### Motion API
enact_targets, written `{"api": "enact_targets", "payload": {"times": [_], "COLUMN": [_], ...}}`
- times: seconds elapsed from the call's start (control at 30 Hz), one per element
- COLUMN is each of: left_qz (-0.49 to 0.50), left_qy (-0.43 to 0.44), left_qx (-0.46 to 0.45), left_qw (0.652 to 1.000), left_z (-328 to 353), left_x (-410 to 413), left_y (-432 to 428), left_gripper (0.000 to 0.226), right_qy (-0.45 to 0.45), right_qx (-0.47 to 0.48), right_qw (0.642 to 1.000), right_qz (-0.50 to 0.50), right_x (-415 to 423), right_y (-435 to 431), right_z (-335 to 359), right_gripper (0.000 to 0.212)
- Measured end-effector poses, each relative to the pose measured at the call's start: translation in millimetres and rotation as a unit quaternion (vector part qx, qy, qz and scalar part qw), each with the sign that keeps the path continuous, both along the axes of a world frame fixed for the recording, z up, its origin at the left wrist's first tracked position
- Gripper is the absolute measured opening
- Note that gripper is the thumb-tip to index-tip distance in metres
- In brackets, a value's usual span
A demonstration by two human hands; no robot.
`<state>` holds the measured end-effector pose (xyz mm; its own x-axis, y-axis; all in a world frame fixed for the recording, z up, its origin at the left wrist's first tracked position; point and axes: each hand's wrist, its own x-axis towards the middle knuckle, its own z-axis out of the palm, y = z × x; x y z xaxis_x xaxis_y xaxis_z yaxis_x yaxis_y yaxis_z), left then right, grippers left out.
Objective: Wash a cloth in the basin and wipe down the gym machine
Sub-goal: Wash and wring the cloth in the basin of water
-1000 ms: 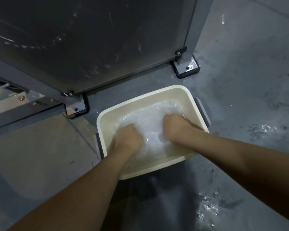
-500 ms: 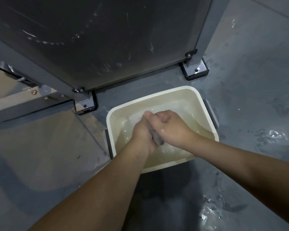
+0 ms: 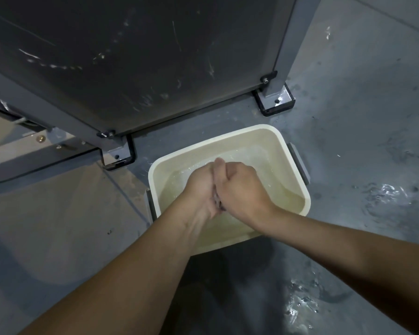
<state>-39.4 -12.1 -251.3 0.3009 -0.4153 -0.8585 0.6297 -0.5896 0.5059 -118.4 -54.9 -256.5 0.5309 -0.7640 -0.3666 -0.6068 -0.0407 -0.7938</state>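
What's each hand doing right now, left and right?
Left hand: closed, gripping the cloth over the basin.
Right hand: closed, gripping the same cloth, pressed against the left.

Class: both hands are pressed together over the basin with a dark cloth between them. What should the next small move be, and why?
Probably squeeze harder, wringing the cloth over the basin. The left hand and right hand grip it above the water, and the floor is already wet.
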Motion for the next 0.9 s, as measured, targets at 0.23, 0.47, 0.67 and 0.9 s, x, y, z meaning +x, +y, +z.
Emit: {"api": "enact_targets", "payload": {"times": [0.23, 0.47, 0.67, 0.9], "left_qz": [0.039, 0.088, -0.028, -0.156], "left_qy": [0.038, 0.069, -0.063, -0.224], "left_qx": [0.018, -0.082, -0.089, 0.033], "left_qw": [0.998, 0.99, 0.994, 0.961], "left_z": [-5.4, -7.9, 4.6, -1.2], "left_x": [14.9, 37.4, 43.6, 40.5], "left_y": [18.5, 39.3, 41.9, 41.6], "left_gripper": [0.047, 0.045, 0.022, 0.048], "right_qy": [0.178, 0.15, 0.113, 0.172], "right_qx": [-0.009, 0.016, -0.023, -0.109], "right_qw": [0.983, 0.953, 0.965, 0.97], "right_qz": [0.044, 0.264, 0.236, 0.13], "right_x": [-12.1, -21.6, -17.1, -15.0], "right_y": [-45.9, -36.9, -43.0, -54.5], "right_z": [-20.2, -10.4, -36.4, -27.2], "right_gripper": [0.047, 0.037, 0.015, 0.009]}}
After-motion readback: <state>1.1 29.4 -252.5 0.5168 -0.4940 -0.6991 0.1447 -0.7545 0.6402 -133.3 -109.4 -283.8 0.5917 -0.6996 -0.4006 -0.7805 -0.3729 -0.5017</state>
